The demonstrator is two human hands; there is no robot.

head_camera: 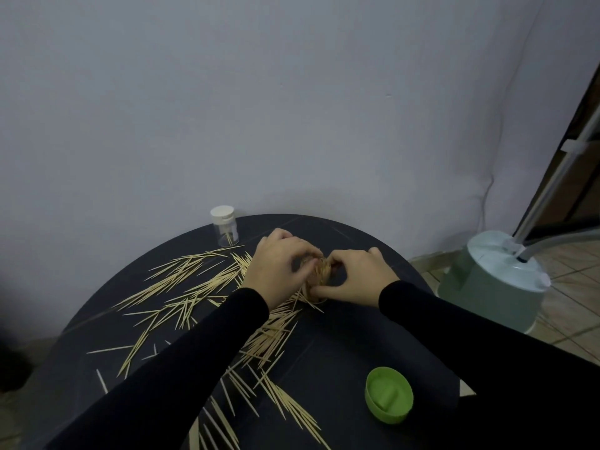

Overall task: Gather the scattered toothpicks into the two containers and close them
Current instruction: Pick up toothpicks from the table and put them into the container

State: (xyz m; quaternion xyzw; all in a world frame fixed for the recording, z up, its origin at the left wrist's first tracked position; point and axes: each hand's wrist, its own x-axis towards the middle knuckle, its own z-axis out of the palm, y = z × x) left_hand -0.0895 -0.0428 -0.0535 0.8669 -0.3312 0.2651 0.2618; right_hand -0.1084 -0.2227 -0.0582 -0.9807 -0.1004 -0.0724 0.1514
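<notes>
Fingers of left hand (276,264) and right hand (354,274) curl round the toothpick-filled container (319,277).

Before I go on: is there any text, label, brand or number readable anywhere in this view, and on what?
None can be read.
Small clear plastic container with a white cap: no label shows.
Green round plastic lid lying on the dark round table: plain, no print.
Pale green and white appliance on the floor: no brand or marking visible.
Container packed with toothpicks, between the left hand and right hand: mostly hidden, no text seen.
</notes>
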